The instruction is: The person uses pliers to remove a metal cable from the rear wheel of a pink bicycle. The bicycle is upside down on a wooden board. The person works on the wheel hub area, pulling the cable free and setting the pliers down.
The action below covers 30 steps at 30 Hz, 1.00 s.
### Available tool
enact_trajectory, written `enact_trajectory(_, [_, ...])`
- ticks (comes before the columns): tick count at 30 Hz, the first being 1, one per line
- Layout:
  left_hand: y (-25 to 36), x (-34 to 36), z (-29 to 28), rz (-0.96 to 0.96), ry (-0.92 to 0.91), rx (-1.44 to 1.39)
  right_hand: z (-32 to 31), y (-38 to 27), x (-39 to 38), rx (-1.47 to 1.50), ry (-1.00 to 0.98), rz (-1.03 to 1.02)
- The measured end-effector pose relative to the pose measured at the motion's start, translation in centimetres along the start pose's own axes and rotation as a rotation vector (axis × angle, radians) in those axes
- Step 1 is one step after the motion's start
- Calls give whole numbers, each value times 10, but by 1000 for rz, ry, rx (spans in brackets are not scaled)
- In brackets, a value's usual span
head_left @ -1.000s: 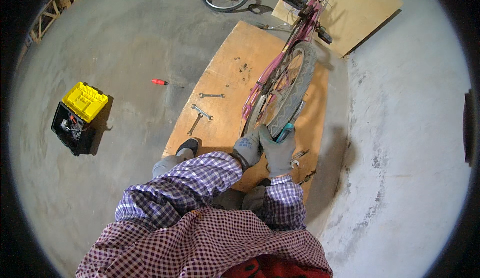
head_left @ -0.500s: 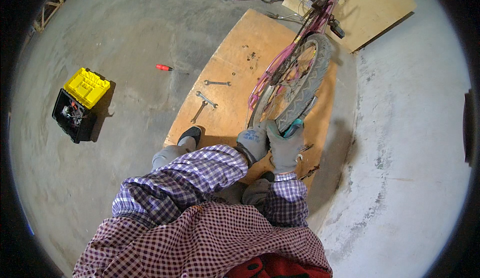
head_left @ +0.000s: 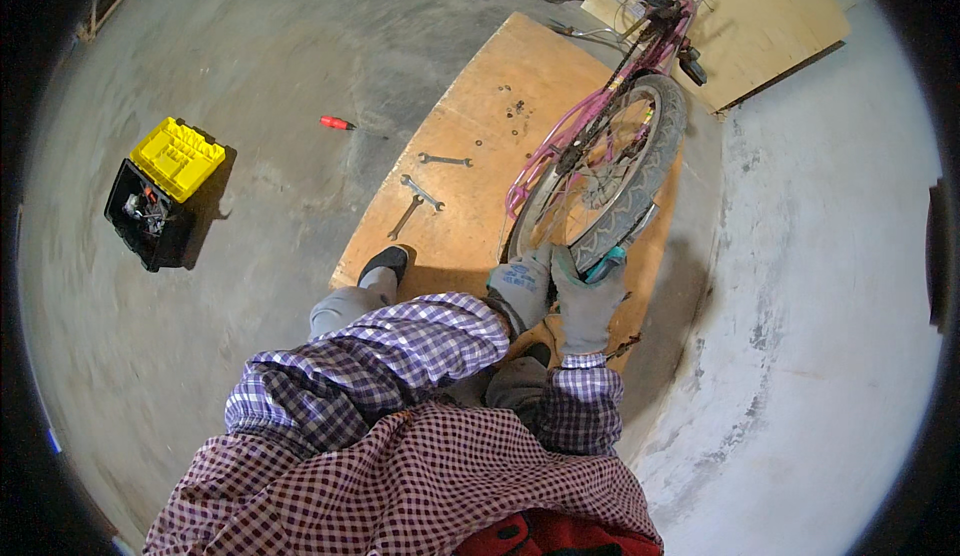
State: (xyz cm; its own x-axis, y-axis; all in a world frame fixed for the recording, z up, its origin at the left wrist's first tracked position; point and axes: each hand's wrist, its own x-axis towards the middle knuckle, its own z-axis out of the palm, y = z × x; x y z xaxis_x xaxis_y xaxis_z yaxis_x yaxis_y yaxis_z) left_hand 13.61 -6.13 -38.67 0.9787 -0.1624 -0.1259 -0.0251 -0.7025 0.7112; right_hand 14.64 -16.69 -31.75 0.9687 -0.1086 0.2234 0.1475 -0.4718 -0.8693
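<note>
A pink bicycle (head_left: 590,121) leans over a wooden board, its wheel with a knobbly tyre (head_left: 655,171) reaching toward me. Both my hands wear grey gloves and meet at the near end of that wheel. My left hand (head_left: 520,291) is closed at the tyre's left side, its fingertips at the rim. Close beside it, my right hand (head_left: 588,306) is closed on the tyre with the thumb toward the left hand. A teal and dark patch (head_left: 606,264) shows at its fingers; I cannot tell whether it is glove or a tool. The gripped tyre section is mostly hidden.
On the board (head_left: 450,226) lie an upper spanner (head_left: 445,160), two crossed spanners (head_left: 421,194) (head_left: 405,218) and several small parts (head_left: 515,110). A red screwdriver (head_left: 337,123) and an open black-and-yellow toolbox (head_left: 150,211) are on the floor at left. A pale wall (head_left: 800,306) rises at right.
The view has shifted slightly, so the bicycle and board sit further right. My hands stay at the same end of the wheel, with the fingers slightly rearranged.
</note>
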Motion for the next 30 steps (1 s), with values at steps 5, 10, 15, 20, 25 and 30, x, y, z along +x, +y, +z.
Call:
enact_trajectory(5, [1, -4, 4, 49, 186, -40, -1, -4, -2, 8, -7, -9])
enact_trajectory(10, [13, -4, -10, -68, -2, 33, 0, 2, -2, 18, -22, -12])
enact_trajectory(15, [22, -7, -20, -93, -25, 15, -1, 6, -1, 90, -34, 2])
enact_trajectory(20, [22, -9, -21, -88, -35, -16, -1, 5, -3, 46, -29, -7])
enact_trajectory(25, [24, -6, -15, -109, -27, -7, 1, 6, -3, 154, 13, 20])
enact_trajectory(30, [24, -6, -7, -123, 35, 28, 0, 7, -1, 28, -1, 38])
